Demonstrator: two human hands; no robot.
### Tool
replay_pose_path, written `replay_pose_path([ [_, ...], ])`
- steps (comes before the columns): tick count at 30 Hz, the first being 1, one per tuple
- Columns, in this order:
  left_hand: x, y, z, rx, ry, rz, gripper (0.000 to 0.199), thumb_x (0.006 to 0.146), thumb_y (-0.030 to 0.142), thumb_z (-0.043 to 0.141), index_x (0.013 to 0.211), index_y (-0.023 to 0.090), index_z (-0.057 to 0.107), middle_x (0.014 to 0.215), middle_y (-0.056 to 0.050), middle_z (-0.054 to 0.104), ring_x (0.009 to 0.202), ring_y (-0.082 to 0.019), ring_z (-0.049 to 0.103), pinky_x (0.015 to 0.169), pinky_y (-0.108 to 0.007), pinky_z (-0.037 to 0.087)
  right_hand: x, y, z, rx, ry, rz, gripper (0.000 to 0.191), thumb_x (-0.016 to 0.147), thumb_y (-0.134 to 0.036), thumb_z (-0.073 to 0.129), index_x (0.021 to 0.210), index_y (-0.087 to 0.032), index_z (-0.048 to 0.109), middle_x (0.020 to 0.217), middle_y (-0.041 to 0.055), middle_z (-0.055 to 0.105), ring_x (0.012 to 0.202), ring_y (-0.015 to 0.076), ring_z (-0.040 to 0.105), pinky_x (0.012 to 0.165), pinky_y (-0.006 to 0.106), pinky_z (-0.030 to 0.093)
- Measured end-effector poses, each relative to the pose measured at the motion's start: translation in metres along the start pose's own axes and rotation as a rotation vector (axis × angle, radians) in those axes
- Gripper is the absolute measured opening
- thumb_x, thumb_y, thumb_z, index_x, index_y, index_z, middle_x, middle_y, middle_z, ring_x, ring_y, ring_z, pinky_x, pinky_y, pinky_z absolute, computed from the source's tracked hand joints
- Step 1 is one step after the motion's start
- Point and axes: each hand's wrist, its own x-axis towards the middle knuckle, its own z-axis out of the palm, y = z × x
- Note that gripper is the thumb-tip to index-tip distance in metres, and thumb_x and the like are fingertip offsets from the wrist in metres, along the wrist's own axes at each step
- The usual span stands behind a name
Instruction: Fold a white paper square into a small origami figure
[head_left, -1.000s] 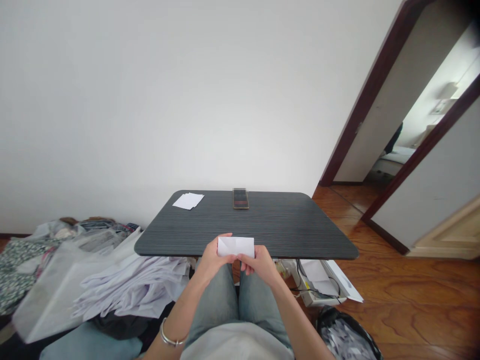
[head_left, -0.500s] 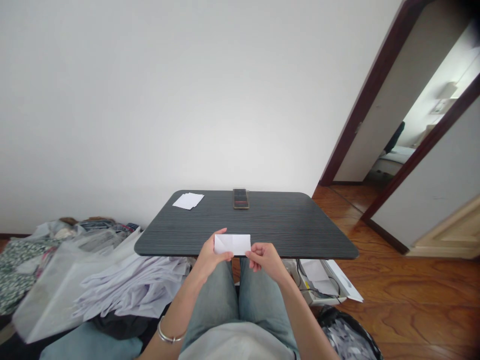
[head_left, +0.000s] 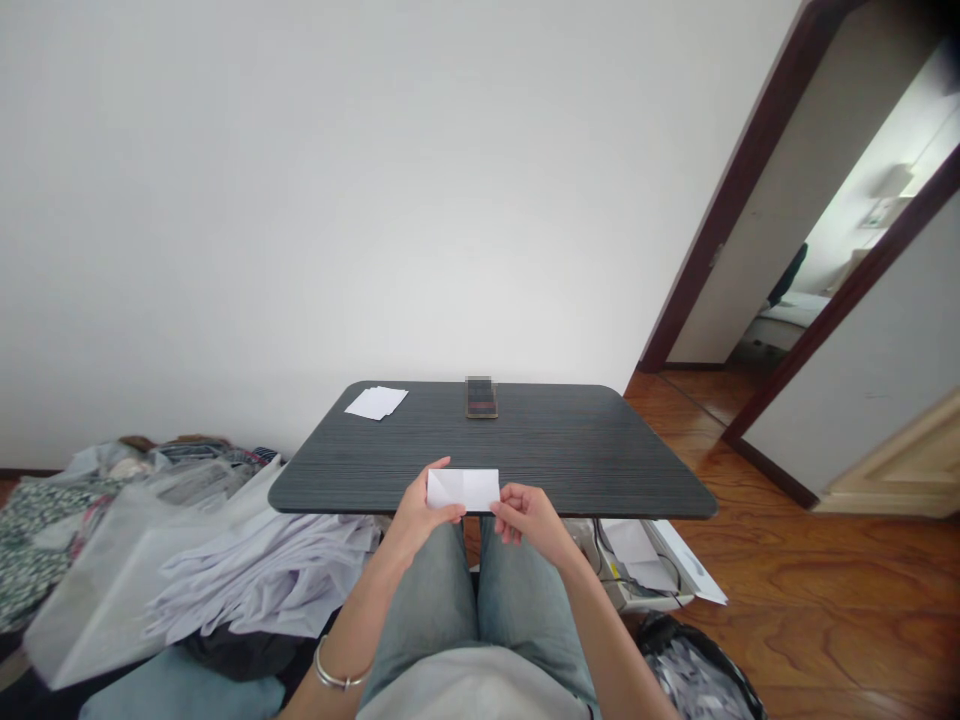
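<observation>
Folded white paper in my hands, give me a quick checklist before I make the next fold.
1. Left hand pinching the folded white paper: ok.
2. Right hand gripping the paper's right edge: cannot tell, fingers only at its corner.
3. Paper edges squarely aligned: cannot tell, too small.
4. Bare dark table surface just ahead for pressing: ok.
5. Phone and spare paper stack far from hands: ok.

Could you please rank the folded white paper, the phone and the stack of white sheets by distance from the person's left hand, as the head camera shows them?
From the left hand:
1. Folded white paper, in its grip at the table's near edge.
2. Phone, at the far edge, centre.
3. Stack of white sheets, far left corner; too close to the phone to call.
</observation>
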Motion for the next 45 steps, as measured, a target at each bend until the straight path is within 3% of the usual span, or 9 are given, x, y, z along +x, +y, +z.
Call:
replay_pose_path([
  [6, 0.000, -0.006, -0.002, 0.058, 0.005, 0.046, 0.078, 0.052, 0.016, 0.074, 0.123, 0.016, 0.041, 0.085, -0.003, 0.059, 0.073, -0.016, 0.057, 0.059, -0.025, 0.049, 0.005, 0.005, 0.018, 0.016, -0.016, -0.011, 0.033, 0.071, -0.046, 0.059, 0.064, -0.014, 0.053, 0.046, -0.0020, 0.058, 0.033, 0.0074, 0.048, 0.034, 0.017, 0.036],
  [11, 0.000, -0.006, -0.001, 0.051, 0.047, 0.052, 0.077, 0.052, 0.017, 0.074, 0.122, 0.016, 0.042, 0.076, 0.000, 0.057, 0.066, -0.014, 0.055, 0.054, -0.023, 0.047, 0.008, 0.007, 0.022, 0.014, 0.015, -0.010, 0.032, 0.071, -0.044, 0.058, 0.062, -0.014, 0.053, 0.044, -0.0026, 0.057, 0.032, 0.0074, 0.048, 0.034, 0.017, 0.035],
  [18, 0.000, -0.006, 0.000, -0.030, 0.009, 0.072, 0.076, 0.055, 0.017, 0.073, 0.123, 0.016, 0.040, 0.080, -0.001, 0.060, 0.067, -0.014, 0.058, 0.055, -0.023, 0.048, 0.005, 0.005, 0.018, -0.007, 0.063, 0.005, 0.028, 0.072, -0.040, 0.059, 0.062, -0.015, 0.052, 0.042, -0.0035, 0.055, 0.031, 0.0068, 0.046, 0.033, 0.016, 0.033],
  [24, 0.002, -0.003, -0.006, -0.087, -0.013, 0.008, 0.077, 0.062, 0.022, 0.070, 0.129, 0.013, 0.032, 0.075, -0.004, 0.068, 0.067, -0.017, 0.065, 0.064, -0.026, 0.051, 0.006, 0.005, 0.012, 0.057, 0.071, -0.019, 0.035, 0.072, -0.048, 0.056, 0.061, -0.015, 0.051, 0.043, -0.0016, 0.058, 0.031, 0.0073, 0.048, 0.033, 0.016, 0.034],
  [32, 0.004, -0.002, -0.006, -0.136, 0.014, 0.020, 0.074, 0.066, 0.028, 0.067, 0.130, 0.012, 0.034, 0.077, -0.005, 0.070, 0.073, -0.019, 0.066, 0.075, -0.032, 0.051, 0.009, 0.012, 0.001, 0.146, 0.072, 0.008, 0.041, 0.069, -0.054, 0.057, 0.064, -0.014, 0.056, 0.045, 0.0011, 0.061, 0.032, 0.0082, 0.050, 0.032, 0.016, 0.032],
  [39, 0.006, 0.000, -0.004, -0.118, 0.031, 0.157, 0.063, 0.067, 0.029, 0.066, 0.124, 0.016, 0.043, 0.084, -0.004, 0.067, 0.074, -0.016, 0.063, 0.063, -0.025, 0.052, 0.010, 0.010, 0.005, 0.119, 0.061, -0.024, 0.040, 0.073, -0.053, 0.054, 0.062, -0.015, 0.053, 0.050, 0.0018, 0.062, 0.037, 0.0089, 0.052, 0.034, 0.017, 0.034],
  [45, 0.007, -0.001, -0.003, -0.105, 0.055, 0.173, 0.054, 0.065, 0.029, 0.068, 0.113, 0.017, 0.047, 0.087, -0.003, 0.064, 0.070, -0.015, 0.062, 0.057, -0.025, 0.052, 0.011, 0.009, 0.003, 0.080, 0.077, -0.063, 0.039, 0.075, -0.053, 0.052, 0.063, -0.015, 0.054, 0.054, 0.0019, 0.063, 0.040, 0.0091, 0.053, 0.036, 0.018, 0.036],
])
